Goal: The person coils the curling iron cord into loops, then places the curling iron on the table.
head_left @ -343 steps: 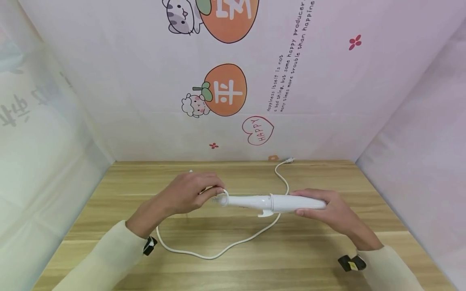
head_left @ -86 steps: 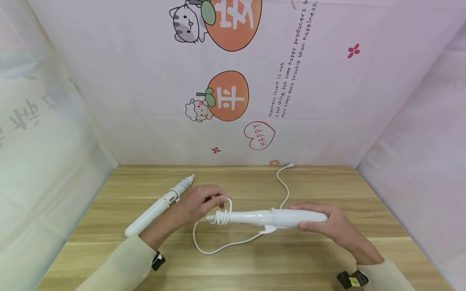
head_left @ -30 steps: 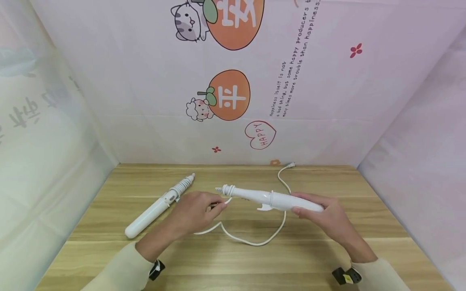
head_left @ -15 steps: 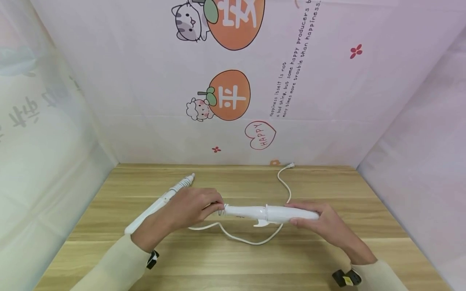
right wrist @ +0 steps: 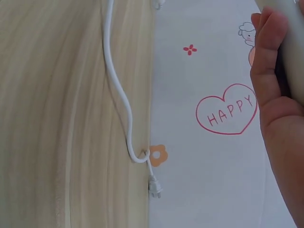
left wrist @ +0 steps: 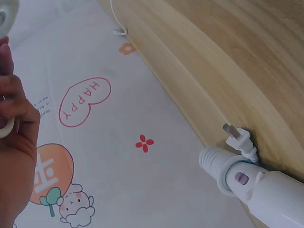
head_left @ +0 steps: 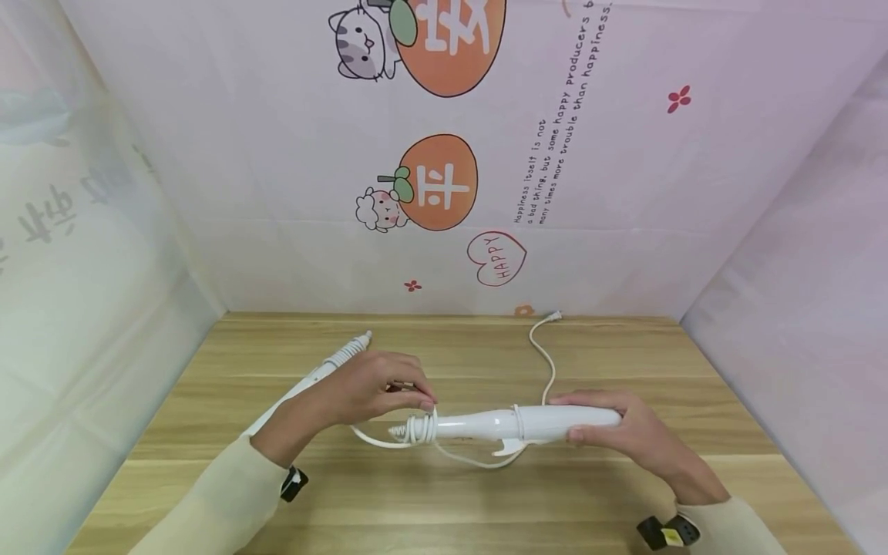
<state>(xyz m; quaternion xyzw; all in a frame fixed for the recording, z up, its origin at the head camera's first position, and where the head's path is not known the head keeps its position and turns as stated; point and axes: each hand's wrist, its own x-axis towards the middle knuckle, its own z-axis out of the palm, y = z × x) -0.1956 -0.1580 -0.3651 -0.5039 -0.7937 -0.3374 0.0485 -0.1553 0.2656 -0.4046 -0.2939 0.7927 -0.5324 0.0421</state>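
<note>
A white curling iron (head_left: 555, 424) is held level above the table, its thick end to the right. My right hand (head_left: 624, 416) grips that thick end, fingers behind and thumb in front. Between thumb and fingers, my left hand (head_left: 378, 385) pinches the iron's white cord (head_left: 371, 441) just above the narrow end. Several turns of cord wrap that end. The rest of the cord loops below the iron and runs behind it toward the back edge. In the left wrist view, fingers of the left hand (left wrist: 19, 142) are partly cut off.
A second white curling iron (head_left: 277, 405) lies at left, partly behind the left forearm; its cord is coiled round it, with its plug (left wrist: 240, 137) beside the coil. The first cord's plug (head_left: 553, 316) lies at the back edge of the wooden table (head_left: 444, 509), against a printed cloth wall.
Over the earlier frames, turns of cord have built up on the narrow end and the loose loop has shrunk. Since half a second ago, the iron has dropped slightly and the left hand is above the coil.
</note>
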